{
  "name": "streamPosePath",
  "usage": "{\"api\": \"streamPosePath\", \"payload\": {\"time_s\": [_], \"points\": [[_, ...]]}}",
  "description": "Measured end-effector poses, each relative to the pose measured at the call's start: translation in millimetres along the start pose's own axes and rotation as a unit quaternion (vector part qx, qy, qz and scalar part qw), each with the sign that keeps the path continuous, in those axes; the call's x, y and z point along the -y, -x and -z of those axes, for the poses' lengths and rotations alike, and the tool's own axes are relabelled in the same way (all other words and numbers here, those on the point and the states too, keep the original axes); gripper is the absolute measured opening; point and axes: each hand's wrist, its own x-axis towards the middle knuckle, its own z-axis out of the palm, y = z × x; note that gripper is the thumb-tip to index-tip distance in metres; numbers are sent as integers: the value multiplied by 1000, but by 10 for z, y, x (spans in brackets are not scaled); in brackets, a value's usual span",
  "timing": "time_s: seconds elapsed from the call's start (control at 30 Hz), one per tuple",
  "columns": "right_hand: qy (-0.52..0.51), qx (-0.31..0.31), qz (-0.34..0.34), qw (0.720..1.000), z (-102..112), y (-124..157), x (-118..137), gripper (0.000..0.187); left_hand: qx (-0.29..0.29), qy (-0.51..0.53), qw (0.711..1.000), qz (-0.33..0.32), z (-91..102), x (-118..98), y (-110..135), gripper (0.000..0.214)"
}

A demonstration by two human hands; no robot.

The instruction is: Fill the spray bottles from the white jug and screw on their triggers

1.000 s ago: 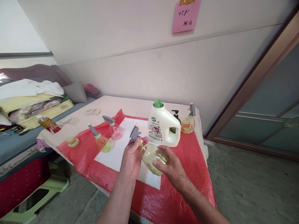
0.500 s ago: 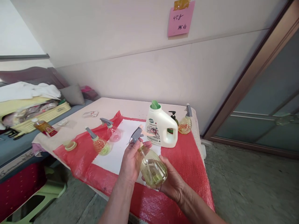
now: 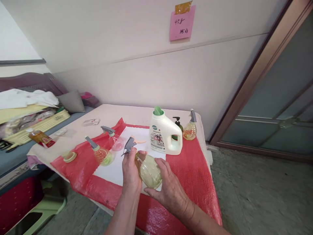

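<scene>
The counter (image 3: 137, 113) supports a white jug (image 3: 164, 138). In front of the jug, slightly left, a tilted yellow spray bottle (image 3: 148, 171) is held. Left hand (image 3: 131, 173): fingers clamped on its neck. Right hand (image 3: 172, 191): fingers around its base; cannot tell whether they grip.

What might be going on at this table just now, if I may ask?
A person is holding a yellowish see-through spray bottle at a tilt above the white sheet. The left grip is closed around its neck, below the gray trigger head; the right grip is at its rounded body, how firmly is unclear. Beyond stands a white jug, with a pump bottle behind it. Two spray bottles stand to the left and another spray bottle to the right.
</scene>
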Motion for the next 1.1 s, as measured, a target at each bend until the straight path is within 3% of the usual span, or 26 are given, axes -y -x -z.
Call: {"api": "streamPosePath", "payload": {"time_s": [0.07, 0.13, 0.17, 0.27, 0.33, 0.37, 0.43, 0.53, 0.67, 0.8, 0.87, 0.93, 1.03, 1.1], "points": [[-9, -6, -4, 1000, 5, 5, 14, 79, 27, 9, 999, 18, 0, -18, -7, 33], [-128, 16, -59, 990, 25, -7, 43, 70, 61, 24, 997, 48, 2, -43, -13, 30], [-218, 33, -96, 971, 34, -14, 56, 63, 75, 30, 995, 60, 4, -53, -14, 29], [-476, 84, -200, 852, 22, -13, 68, 49, 86, 34, 994, 63, 14, -56, -8, 28], [-565, 102, -241, 782, -14, 6, 46, 49, 76, 27, 995, 52, 18, -39, -1, 28], [-587, 106, -251, 762, -34, 16, 31, 49, 71, 23, 996, 48, 18, -29, 1, 29], [-602, 106, -255, 749, -60, 27, 11, 48, 67, 21, 997, 45, 17, -17, 4, 30], [-577, 112, -226, 777, -42, 8, 27, 45, 64, 31, 997, 35, 15, -24, 0, 31], [-469, 90, -159, 864, 38, -37, 87, 47, 80, 54, 994, 45, 23, -56, -7, 31], [-249, 41, -74, 965, 59, -29, 36, 63, 85, 73, 993, 28, 14, -66, -12, 27], [-94, 3, 7, 996, 38, -8, -39, 73, 76, 81, 994, 16, 3, -63, -13, 26], [58, -36, 96, 993, 16, 12, -120, 81, 72, 81, 994, 26, -5, -64, -12, 28], [225, -87, 203, 949, 11, 19, -198, 78, 72, 83, 993, 47, 1, -80, -11, 30], [278, -100, 235, 926, 34, 9, -203, 73, 78, 86, 992, 56, 15, -100, -11, 32]]}}
